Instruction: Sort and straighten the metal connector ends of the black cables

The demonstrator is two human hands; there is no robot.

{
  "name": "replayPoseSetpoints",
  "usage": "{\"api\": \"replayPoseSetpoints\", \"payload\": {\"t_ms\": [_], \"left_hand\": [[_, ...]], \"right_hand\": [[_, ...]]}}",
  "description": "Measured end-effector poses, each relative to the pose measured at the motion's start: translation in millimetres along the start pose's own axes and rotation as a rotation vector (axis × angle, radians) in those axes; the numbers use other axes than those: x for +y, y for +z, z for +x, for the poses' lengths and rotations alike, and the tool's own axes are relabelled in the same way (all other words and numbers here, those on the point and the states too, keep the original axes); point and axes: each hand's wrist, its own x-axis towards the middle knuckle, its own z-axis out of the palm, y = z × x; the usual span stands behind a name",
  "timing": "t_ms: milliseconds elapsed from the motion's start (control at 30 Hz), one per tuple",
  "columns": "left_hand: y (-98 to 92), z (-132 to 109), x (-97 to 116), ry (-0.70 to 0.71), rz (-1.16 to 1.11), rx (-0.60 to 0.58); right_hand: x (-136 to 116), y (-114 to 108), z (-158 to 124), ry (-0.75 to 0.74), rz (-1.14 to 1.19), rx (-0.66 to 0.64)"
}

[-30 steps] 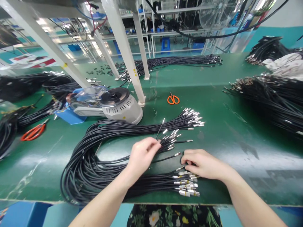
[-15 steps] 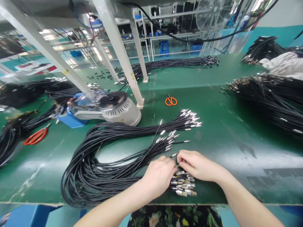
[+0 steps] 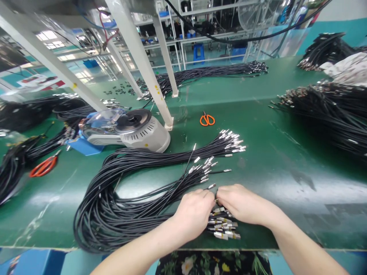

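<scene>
Black cables (image 3: 94,206) with metal end connectors lie in a bent bundle on the green table. My left hand (image 3: 195,210) rests over the near run of this bundle, fingers closed on a cable close to its end. Right beside it, my right hand (image 3: 239,202) pinches at the same spot; a small brassy bit shows between the fingertips, the rest being covered. Below both hands, several silver connectors with yellow bands (image 3: 225,227) fan out. Farther back, more silver cable ends (image 3: 233,141) point to the right.
Orange-handled scissors (image 3: 207,119) lie beyond the bundle, and a red-handled pair (image 3: 44,166) lies at left. A grey round tape dispenser (image 3: 143,131) stands near white posts (image 3: 143,57). A large black cable heap (image 3: 329,114) fills the right side; more cables (image 3: 212,70) lie at the back.
My right hand has turned slightly, its fingers now more curled over the cable end. My left hand stays nearly in place. The view has shifted a little.
</scene>
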Motion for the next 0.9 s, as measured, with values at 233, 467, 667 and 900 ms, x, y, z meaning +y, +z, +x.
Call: {"api": "replayPoseSetpoints", "payload": {"t_ms": [233, 467, 667, 900], "left_hand": [[3.5, 6.7, 0.3, -0.017, -0.012, -0.005], [7.7, 7.8, -0.3, -0.037, -0.035, -0.007], [3.7, 8.3, -0.6, -0.046, -0.1, 0.034], [-25.9, -3.9, -34.3, -0.21, -0.364, 0.463]], "right_hand": [[-2.0, -0.1, 3.1, 0.018, -0.149, -0.054], [-4.6, -0.9, 5.4, 0.036, -0.186, -0.066], [-0.2, -2.1, 4.3, 0.021, -0.055, 0.004], [-1.4, -7.5, -2.5, 0.154, 0.132, -0.015]]}}
